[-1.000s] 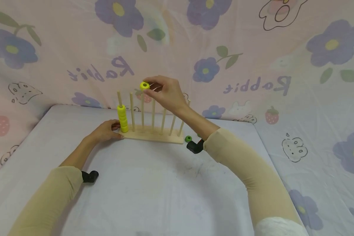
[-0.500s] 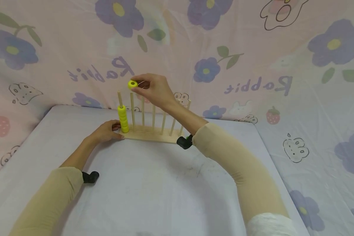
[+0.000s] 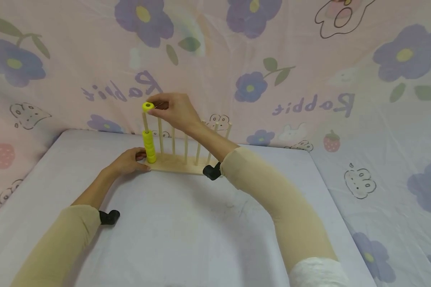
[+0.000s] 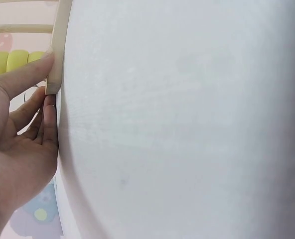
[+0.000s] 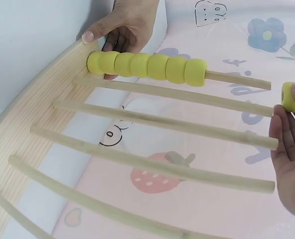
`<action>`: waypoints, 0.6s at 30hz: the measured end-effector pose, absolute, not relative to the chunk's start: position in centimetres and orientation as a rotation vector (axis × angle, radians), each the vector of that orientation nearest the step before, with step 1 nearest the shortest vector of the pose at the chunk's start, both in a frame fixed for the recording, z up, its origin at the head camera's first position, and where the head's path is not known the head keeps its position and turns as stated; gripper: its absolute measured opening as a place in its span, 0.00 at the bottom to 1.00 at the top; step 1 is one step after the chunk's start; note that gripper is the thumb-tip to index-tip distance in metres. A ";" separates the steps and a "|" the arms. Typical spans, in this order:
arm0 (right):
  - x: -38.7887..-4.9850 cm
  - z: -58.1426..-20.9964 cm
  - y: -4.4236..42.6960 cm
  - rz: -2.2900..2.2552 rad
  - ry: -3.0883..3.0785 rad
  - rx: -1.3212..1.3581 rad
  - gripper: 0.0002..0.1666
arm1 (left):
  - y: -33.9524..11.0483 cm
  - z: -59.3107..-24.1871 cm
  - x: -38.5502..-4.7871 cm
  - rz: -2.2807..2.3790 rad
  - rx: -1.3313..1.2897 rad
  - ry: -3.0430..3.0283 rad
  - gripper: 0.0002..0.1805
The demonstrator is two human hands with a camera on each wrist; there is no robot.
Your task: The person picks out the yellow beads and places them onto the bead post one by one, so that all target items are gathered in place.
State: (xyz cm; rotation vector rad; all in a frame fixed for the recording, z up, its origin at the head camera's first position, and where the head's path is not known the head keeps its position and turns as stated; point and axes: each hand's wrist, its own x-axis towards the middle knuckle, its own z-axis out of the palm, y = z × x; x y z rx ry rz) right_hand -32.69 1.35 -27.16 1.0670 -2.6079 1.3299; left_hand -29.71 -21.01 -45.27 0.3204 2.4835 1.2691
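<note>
My right hand pinches a yellow bead between thumb and fingers, right by the tip of the leftmost peg. In the right wrist view, a small gap separates that bead from the bare end of the peg. Lower on the same peg sits a stack of several yellow beads. The peg stand's wooden base lies on the table, its pegs upright. My left hand grips the base's left end, thumb at the front edge and fingers behind; the left wrist view shows this thumb against the wood.
Several bare pegs stand in a row beside the loaded one. My right forearm crosses in front of the stand's right end and hides part of it. A patterned cloth hangs behind the white table.
My right hand has carried the yellow bead left, from above the middle pegs to the leftmost peg. Green beads seen earlier at the stand's right are now hidden by the arm. My left hand stays put.
</note>
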 end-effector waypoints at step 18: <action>-33.0 -27.6 -0.2 1.197 -2.737 1.079 0.21 | -20.9 -45.4 -29.8 1.244 0.265 2.476 0.46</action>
